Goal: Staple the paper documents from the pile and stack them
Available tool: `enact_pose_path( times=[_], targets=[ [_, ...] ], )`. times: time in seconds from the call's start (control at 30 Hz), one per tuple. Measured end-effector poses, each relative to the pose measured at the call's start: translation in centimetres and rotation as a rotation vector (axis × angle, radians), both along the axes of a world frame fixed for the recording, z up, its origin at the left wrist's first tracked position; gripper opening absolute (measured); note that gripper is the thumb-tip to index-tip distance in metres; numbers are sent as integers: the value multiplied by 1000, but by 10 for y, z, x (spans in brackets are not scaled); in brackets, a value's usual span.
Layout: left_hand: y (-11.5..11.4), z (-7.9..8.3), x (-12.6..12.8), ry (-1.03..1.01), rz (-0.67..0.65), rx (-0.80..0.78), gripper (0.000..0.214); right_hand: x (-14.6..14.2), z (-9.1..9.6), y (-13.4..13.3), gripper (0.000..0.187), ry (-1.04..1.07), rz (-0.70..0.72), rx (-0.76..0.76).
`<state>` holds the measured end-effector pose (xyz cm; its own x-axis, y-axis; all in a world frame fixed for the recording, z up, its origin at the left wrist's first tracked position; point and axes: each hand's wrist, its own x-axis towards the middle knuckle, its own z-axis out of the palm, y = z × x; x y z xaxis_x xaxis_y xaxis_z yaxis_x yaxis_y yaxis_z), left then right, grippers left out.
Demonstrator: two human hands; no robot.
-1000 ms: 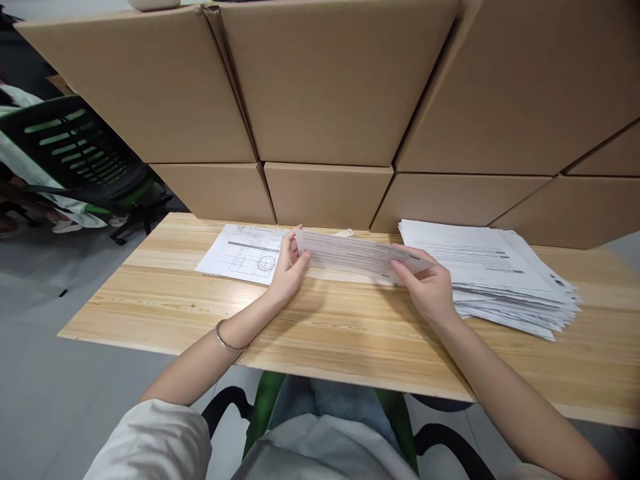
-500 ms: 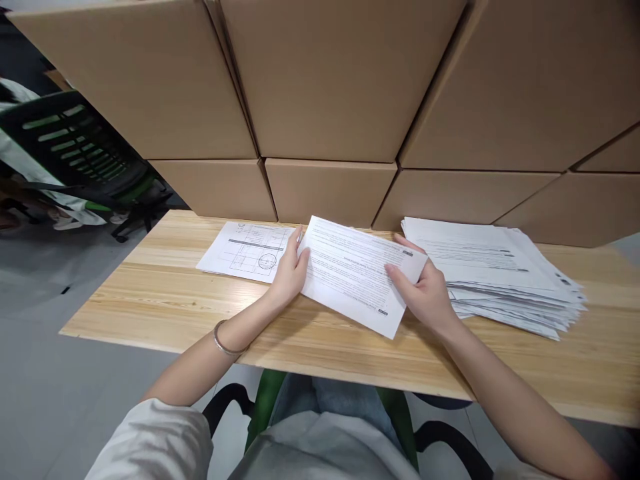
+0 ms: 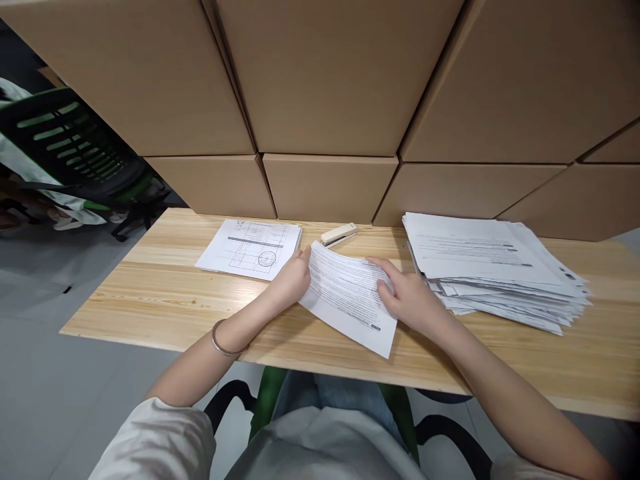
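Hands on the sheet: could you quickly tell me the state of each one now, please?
Left hand: pinching the printed sheet at its left edge.
Right hand: open, fingers flat on that sheet.
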<state>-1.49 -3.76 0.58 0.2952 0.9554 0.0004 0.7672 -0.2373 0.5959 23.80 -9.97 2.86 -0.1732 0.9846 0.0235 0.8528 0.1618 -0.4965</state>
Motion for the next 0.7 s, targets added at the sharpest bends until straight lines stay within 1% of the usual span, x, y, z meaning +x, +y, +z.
enact_pose_path(
  times=[0.1, 0.17, 0.2, 0.27, 0.3, 0.33, 0.4, 0.47, 0.53, 0.6, 0.7],
  targets=[
    [5, -7, -2, -79, -8, 21, 49, -2, 1, -2, 52, -81, 11, -2],
    [9, -10, -1, -121, -6, 12, 49, -6, 1, -5, 52, -187, -25, 28],
    [10, -12, 0, -130, 0, -6, 50, -8, 1, -7, 53, -254, -69, 79],
    [13, -14, 3, -141, 14, -46, 51, -13, 3, -7, 58, -367, -156, 234],
    [14, -15, 5, -149, 18, -60, 51, -16, 3, -4, 60, -394, -167, 314],
    [15, -16, 7, -162, 20, -65, 51, -19, 4, 0, 60, -395, -141, 380],
    [16, -18, 10, -199, 18, -56, 50, -26, 3, 15, 59, -356, 9, 450],
    [17, -20, 11, -238, 22, -42, 48, -34, -1, 35, 60, -305, 191, 456],
    [19, -22, 12, -267, 33, -31, 46, -42, -9, 55, 62, -262, 311, 416],
    [20, -23, 11, -273, 44, -28, 46, -49, -18, 69, 63, -221, 353, 362],
    [22, -23, 11, -244, 35, -42, 48, -55, -29, 77, 61, -171, 335, 315]
  ],
)
